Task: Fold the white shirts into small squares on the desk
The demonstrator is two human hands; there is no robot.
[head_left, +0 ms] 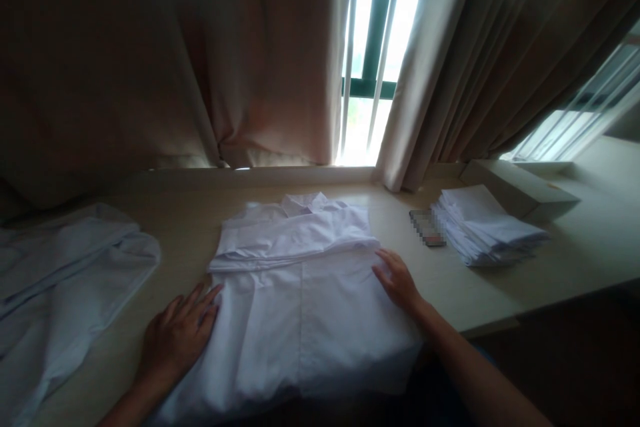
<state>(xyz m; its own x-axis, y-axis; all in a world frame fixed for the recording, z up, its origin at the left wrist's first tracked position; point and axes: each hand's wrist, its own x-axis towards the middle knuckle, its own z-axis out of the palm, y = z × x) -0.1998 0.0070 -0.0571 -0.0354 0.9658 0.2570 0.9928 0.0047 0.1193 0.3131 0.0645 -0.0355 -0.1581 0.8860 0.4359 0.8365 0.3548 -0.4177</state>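
a white collared shirt point(320, 307) lies in the middle of the pale counter point(480, 297), its collar at the far end, folded layers across its far half, and its near part reaching over the near edge. the left hand point(183, 327) lies with fingers apart along the shirt's left edge, fingertips touching the cloth, clamped on nothing. the right hand point(399, 282) rests at the right edge, just by the end of the folded layers, thumb and forefinger apart and touching the fabric. to the left lies another white garment point(85, 280), loosely heaped. on the right, a phone-like object point(427, 227), blurred out, sits just beside a stack of folded white cloth point(487, 223); a box point(520, 188) stands behind the stack. at the far side, curtains point(280, 60) hang beside a bright window point(377, 47).
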